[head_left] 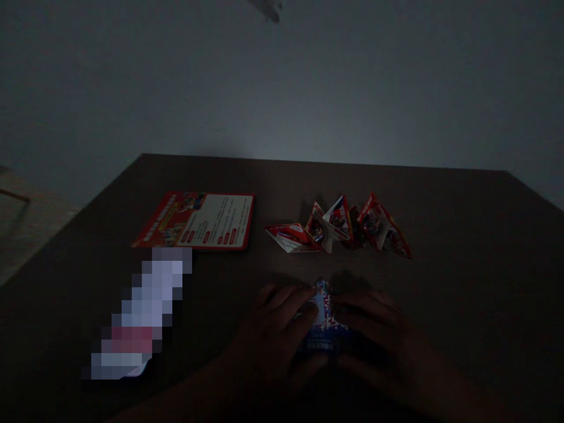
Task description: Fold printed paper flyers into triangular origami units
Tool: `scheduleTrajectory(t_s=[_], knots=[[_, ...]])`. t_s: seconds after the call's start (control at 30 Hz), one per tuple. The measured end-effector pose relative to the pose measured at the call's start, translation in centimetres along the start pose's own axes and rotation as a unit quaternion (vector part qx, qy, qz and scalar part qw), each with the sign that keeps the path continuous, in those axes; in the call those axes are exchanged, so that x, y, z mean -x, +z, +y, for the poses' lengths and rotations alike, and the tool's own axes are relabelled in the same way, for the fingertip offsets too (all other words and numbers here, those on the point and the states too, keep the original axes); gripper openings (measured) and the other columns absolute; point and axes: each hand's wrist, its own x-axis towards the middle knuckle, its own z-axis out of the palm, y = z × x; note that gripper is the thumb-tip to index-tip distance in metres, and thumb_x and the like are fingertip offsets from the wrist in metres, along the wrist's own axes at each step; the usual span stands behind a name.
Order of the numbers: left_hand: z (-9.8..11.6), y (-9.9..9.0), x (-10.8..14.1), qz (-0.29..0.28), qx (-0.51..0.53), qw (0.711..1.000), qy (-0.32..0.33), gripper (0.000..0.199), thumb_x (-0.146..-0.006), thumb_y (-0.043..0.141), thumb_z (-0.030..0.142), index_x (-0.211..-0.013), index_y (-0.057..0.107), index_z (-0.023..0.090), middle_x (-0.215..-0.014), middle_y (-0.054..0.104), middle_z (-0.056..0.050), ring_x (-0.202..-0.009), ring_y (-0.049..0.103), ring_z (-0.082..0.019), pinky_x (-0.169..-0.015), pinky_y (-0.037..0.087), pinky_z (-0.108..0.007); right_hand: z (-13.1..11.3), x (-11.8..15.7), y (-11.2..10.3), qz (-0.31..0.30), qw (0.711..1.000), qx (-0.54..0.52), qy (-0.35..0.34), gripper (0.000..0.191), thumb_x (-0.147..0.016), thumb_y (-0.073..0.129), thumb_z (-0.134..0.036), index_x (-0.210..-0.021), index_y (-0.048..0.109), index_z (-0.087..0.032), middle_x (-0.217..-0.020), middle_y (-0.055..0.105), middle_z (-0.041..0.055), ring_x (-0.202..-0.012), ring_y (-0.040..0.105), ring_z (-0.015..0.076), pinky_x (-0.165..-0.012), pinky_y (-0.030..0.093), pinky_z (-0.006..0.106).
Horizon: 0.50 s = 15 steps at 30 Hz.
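Note:
Between my two hands, near the front of the table, is a blue printed paper (325, 314) with red and white patches and a raised peak at its far end. My left hand (282, 323) curves round its left side, fingers on top and thumb at the near edge. From the right, my right hand (381, 329) holds it in the same way. The hands cover both sides of the paper, and its near part is lost in the dark. Beyond them stand several folded red-and-white printed papers (337, 226) in a row, with pointed tips.
Flat printed red-and-white sheets (215, 223) lie at the back left. A lit phone (141, 320), its screen blurred out, lies in front of them. The dark wooden table (458, 235) meets a grey wall (308, 88). The light is dim.

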Motion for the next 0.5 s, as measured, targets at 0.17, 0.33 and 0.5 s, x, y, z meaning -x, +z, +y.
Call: scheduleTrajectory(t_s=[0.17, 0.33, 0.5], knots=[[-0.34, 0.11, -0.21, 0.023, -0.008, 1.0, 0.011, 0.034, -0.088, 0.052, 0.037, -0.115, 0.057, 0.017, -0.126, 0.057, -0.011, -0.113, 0.051, -0.026, -0.096, 0.036, -0.045, 0.15, -0.29, 0.2, 0.03, 0.999, 0.011, -0.004, 0.04, -0.079, 0.066, -0.031, -0.118, 0.059, -0.022, -0.12, 0.061, 0.0092, -0.109, 0.056, 0.0269, -0.091, 0.049, 0.045], [-0.43, 0.28, -0.3, 0.048, -0.022, 0.999, 0.013, 0.02, -0.091, 0.049, 0.027, -0.104, 0.061, 0.018, -0.115, 0.063, -0.007, -0.106, 0.055, -0.022, -0.093, 0.035, -0.04, 0.17, -0.47, 0.37, 0.046, 0.999, 0.018, -0.007, 0.031, -0.083, 0.062, -0.024, -0.113, 0.061, -0.022, -0.117, 0.064, 0.0088, -0.108, 0.057, 0.0254, -0.09, 0.049, 0.044], [-0.65, 0.61, -0.28, 0.084, -0.037, 0.996, 0.021, 0.018, -0.093, 0.045, 0.022, -0.096, 0.062, 0.016, -0.105, 0.067, -0.005, -0.097, 0.058, -0.019, -0.087, 0.037, -0.037, -0.1, -0.47, 0.02, 0.077, 0.996, 0.023, -0.027, 0.026, -0.082, 0.06, -0.02, -0.108, 0.064, -0.02, -0.107, 0.069, 0.0088, -0.099, 0.063, 0.0241, -0.086, 0.051, 0.042]])
